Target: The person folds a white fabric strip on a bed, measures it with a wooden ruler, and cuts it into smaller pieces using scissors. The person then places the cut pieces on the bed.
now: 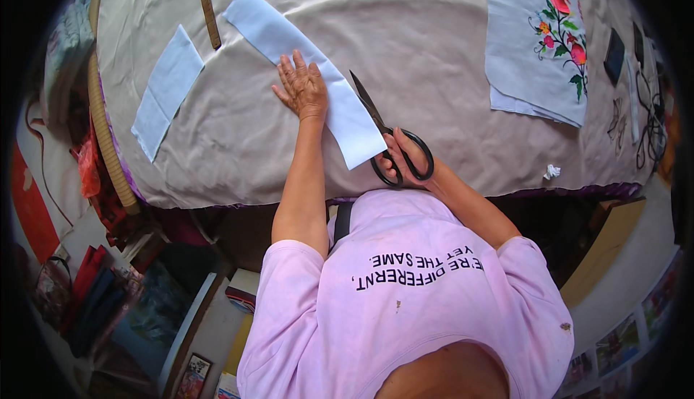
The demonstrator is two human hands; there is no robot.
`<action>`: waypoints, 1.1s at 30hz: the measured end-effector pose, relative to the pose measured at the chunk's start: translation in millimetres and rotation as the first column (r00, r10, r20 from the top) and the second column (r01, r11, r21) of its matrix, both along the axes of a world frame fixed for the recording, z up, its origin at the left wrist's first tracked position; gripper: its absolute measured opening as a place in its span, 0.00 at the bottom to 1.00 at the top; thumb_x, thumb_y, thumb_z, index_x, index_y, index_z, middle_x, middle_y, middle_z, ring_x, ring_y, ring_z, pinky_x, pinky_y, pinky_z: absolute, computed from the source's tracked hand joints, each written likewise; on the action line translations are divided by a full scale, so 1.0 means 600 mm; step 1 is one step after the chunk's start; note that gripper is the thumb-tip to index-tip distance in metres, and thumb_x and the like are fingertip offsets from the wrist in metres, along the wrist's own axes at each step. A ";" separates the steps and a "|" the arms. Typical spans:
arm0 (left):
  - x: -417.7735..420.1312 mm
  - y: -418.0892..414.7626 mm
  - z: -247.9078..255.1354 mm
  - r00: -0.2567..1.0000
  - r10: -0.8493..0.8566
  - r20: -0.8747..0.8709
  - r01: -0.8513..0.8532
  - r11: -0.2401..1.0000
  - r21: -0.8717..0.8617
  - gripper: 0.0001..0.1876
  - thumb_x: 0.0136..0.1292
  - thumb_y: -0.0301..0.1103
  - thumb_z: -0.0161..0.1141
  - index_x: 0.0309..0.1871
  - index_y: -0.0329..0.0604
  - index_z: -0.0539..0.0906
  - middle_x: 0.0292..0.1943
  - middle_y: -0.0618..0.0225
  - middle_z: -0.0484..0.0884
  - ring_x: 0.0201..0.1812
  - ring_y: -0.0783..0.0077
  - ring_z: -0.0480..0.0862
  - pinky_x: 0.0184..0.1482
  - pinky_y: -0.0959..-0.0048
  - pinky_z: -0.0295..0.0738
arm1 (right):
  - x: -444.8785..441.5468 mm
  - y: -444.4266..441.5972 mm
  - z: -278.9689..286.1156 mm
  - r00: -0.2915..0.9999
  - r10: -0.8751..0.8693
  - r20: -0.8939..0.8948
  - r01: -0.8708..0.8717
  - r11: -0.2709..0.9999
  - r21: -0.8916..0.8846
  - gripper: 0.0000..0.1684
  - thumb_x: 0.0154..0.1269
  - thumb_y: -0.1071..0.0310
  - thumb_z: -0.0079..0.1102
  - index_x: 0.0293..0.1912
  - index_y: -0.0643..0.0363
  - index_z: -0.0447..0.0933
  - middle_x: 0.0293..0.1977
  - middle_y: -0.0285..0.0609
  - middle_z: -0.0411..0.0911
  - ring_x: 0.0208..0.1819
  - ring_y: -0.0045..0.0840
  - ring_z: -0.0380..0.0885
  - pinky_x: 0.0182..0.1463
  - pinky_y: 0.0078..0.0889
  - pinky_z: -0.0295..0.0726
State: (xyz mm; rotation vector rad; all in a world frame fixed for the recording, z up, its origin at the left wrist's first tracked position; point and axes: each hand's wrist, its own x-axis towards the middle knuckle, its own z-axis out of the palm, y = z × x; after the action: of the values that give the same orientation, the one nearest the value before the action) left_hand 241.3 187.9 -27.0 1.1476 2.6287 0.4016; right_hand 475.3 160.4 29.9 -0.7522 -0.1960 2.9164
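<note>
A long strip of pale blue-white fabric point(347, 106) lies slantwise on the cloth-covered table point(434, 46). My left hand point(303, 87) rests flat on its left edge, fingers spread, gripping nothing. My right hand point(404, 155) holds black-handled scissors point(374, 106) beside the strip's near end; the blades point up and left along its right edge and look closed or nearly so. A shorter piece of the same pale fabric point(168, 92) lies to the left. Between the two pieces, farther away, is a wooden ruler point(207, 8).
White fabric with embroidered flowers point(509, 41) lies at the right. Beyond it are a dark phone point(614, 56), eyeglasses point(615, 120) and a tangle of cords point(650, 122). A crumpled white scrap point(552, 172) sits near the front edge. A ribbed tan rail point(105, 128) borders the left side.
</note>
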 end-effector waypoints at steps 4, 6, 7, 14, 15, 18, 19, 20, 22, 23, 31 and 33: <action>-0.001 0.000 -0.004 1.000 -0.002 0.001 0.002 1.000 0.019 0.29 0.64 0.55 0.33 0.67 0.58 0.57 0.69 0.66 0.49 0.69 0.66 0.46 0.64 0.51 0.27 | -0.016 0.005 -0.003 0.999 -0.031 -0.017 0.031 0.999 0.013 0.28 0.62 0.36 0.37 0.39 0.52 0.65 0.25 0.29 0.64 0.26 0.13 0.62 0.26 0.17 0.63; 0.000 -0.001 -0.003 1.000 -0.001 0.003 0.001 1.000 0.018 0.29 0.64 0.55 0.33 0.67 0.58 0.57 0.69 0.66 0.49 0.69 0.66 0.46 0.64 0.51 0.27 | -0.023 0.009 0.000 0.999 -0.045 -0.017 0.045 0.999 0.024 0.28 0.62 0.36 0.37 0.39 0.52 0.66 0.25 0.28 0.64 0.26 0.13 0.62 0.26 0.18 0.63; 0.000 -0.001 -0.002 1.000 -0.001 0.004 0.001 1.000 0.017 0.29 0.64 0.55 0.33 0.67 0.58 0.57 0.68 0.66 0.49 0.69 0.65 0.46 0.64 0.51 0.27 | -0.027 0.011 0.003 0.999 -0.047 -0.008 0.048 0.998 0.031 0.28 0.62 0.36 0.37 0.39 0.52 0.66 0.25 0.28 0.64 0.26 0.13 0.62 0.26 0.18 0.63; 0.000 0.000 -0.003 1.000 -0.002 -0.003 0.002 1.000 0.015 0.28 0.64 0.55 0.33 0.66 0.58 0.57 0.68 0.66 0.49 0.69 0.65 0.46 0.65 0.52 0.27 | -0.037 0.007 -0.009 0.997 -0.073 0.018 0.073 0.997 0.010 0.28 0.64 0.37 0.34 0.42 0.52 0.67 0.22 0.29 0.63 0.22 0.12 0.60 0.20 0.16 0.60; 0.000 -0.001 -0.003 1.000 -0.002 0.001 0.002 1.000 0.011 0.28 0.64 0.55 0.33 0.66 0.57 0.57 0.68 0.65 0.49 0.69 0.65 0.45 0.65 0.52 0.26 | -0.039 0.008 -0.007 0.997 -0.076 0.025 0.076 0.997 0.000 0.28 0.64 0.38 0.35 0.42 0.52 0.67 0.22 0.29 0.63 0.21 0.12 0.59 0.20 0.16 0.59; 0.001 0.000 -0.001 1.000 -0.002 0.002 0.002 1.000 0.000 0.29 0.64 0.55 0.32 0.66 0.57 0.57 0.69 0.65 0.49 0.69 0.64 0.44 0.65 0.52 0.25 | -0.041 0.011 0.005 0.996 -0.081 0.047 0.082 0.997 -0.016 0.27 0.64 0.38 0.35 0.41 0.52 0.66 0.22 0.28 0.63 0.21 0.11 0.57 0.19 0.14 0.58; 0.001 0.000 0.000 1.000 -0.003 0.000 0.003 1.000 -0.004 0.29 0.64 0.55 0.32 0.67 0.57 0.56 0.69 0.65 0.48 0.69 0.64 0.44 0.65 0.52 0.25 | -0.041 0.012 0.006 0.995 -0.079 0.055 0.080 0.997 -0.014 0.26 0.64 0.39 0.35 0.41 0.52 0.66 0.22 0.28 0.62 0.21 0.11 0.57 0.18 0.13 0.58; 0.000 0.001 0.000 1.000 -0.001 0.003 0.001 1.000 -0.006 0.29 0.64 0.55 0.32 0.67 0.57 0.56 0.69 0.65 0.48 0.70 0.64 0.44 0.65 0.52 0.25 | -0.041 0.012 0.006 0.995 -0.077 0.063 0.078 0.997 -0.012 0.26 0.64 0.39 0.35 0.41 0.52 0.66 0.22 0.28 0.62 0.20 0.10 0.56 0.18 0.13 0.57; 0.002 0.001 0.000 1.000 0.002 0.013 -0.002 1.000 -0.011 0.29 0.64 0.55 0.31 0.67 0.57 0.56 0.69 0.65 0.48 0.70 0.65 0.44 0.65 0.52 0.25 | -0.040 0.012 0.005 0.997 -0.065 0.051 0.065 0.998 -0.002 0.26 0.64 0.39 0.36 0.41 0.52 0.66 0.22 0.27 0.61 0.19 0.10 0.54 0.17 0.12 0.56; 0.002 0.001 0.000 1.000 0.002 0.018 -0.002 1.000 -0.015 0.29 0.64 0.56 0.31 0.67 0.57 0.56 0.69 0.65 0.48 0.70 0.65 0.43 0.65 0.53 0.25 | -0.039 0.012 0.004 0.997 -0.059 0.046 0.059 0.998 0.004 0.26 0.64 0.39 0.36 0.41 0.52 0.66 0.22 0.27 0.60 0.18 0.10 0.53 0.16 0.12 0.55; 0.003 0.002 0.004 1.000 0.003 0.022 -0.002 1.000 -0.027 0.29 0.64 0.55 0.31 0.67 0.58 0.55 0.69 0.66 0.47 0.70 0.65 0.43 0.65 0.54 0.24 | -0.030 0.017 0.008 0.997 -0.031 0.068 0.031 0.999 0.010 0.30 0.63 0.38 0.36 0.40 0.57 0.66 0.19 0.28 0.59 0.15 0.08 0.53 0.13 0.11 0.53; 0.004 0.001 0.005 1.000 0.005 0.024 -0.004 1.000 -0.026 0.29 0.64 0.55 0.31 0.67 0.58 0.55 0.69 0.66 0.47 0.70 0.65 0.43 0.65 0.53 0.24 | -0.028 0.020 0.009 0.997 -0.031 0.073 0.031 1.000 0.002 0.29 0.64 0.38 0.36 0.39 0.57 0.65 0.19 0.28 0.59 0.15 0.08 0.54 0.13 0.10 0.54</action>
State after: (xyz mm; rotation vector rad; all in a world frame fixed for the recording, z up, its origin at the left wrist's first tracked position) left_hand 243.5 188.8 -23.9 1.1217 2.6085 0.3789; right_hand 458.3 172.1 35.4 -0.8551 -0.1906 2.8621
